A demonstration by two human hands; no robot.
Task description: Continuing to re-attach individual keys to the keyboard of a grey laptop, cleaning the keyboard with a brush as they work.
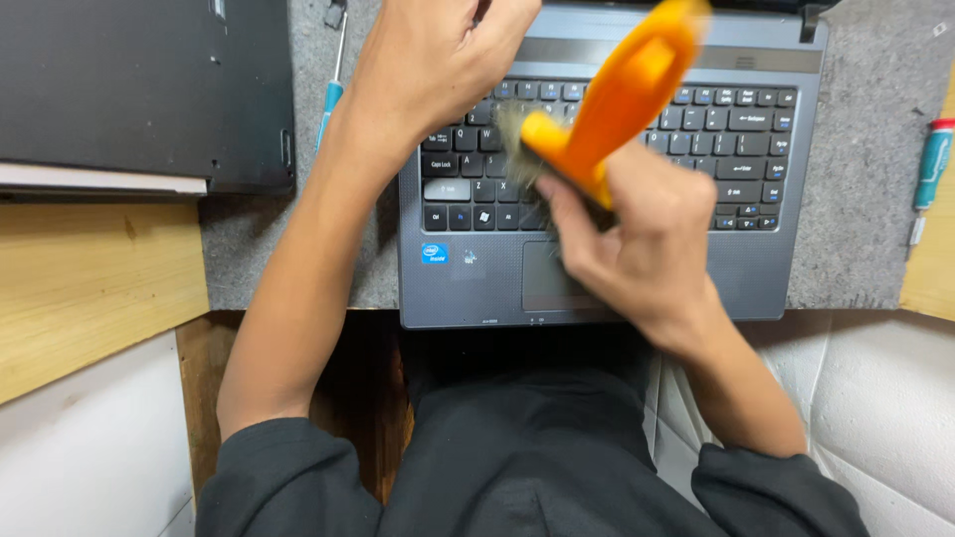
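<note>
Right hand point(637, 234) grips orange brush point(622, 99), long axis diagonal, bristles down-left on laptop keyboard point(716, 129).

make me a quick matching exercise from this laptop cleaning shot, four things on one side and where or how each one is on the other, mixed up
Things:
1. orange brush
2. screwdriver
3. left hand
4. dark panel

Places or states:
A. lies on the grey mat, left of the laptop
B. held in the right hand, bristles on the keys
C. rests at the top left of the keyboard
D. lies flat at the far left of the bench

Pairs: 1-B, 2-A, 3-C, 4-D
</note>
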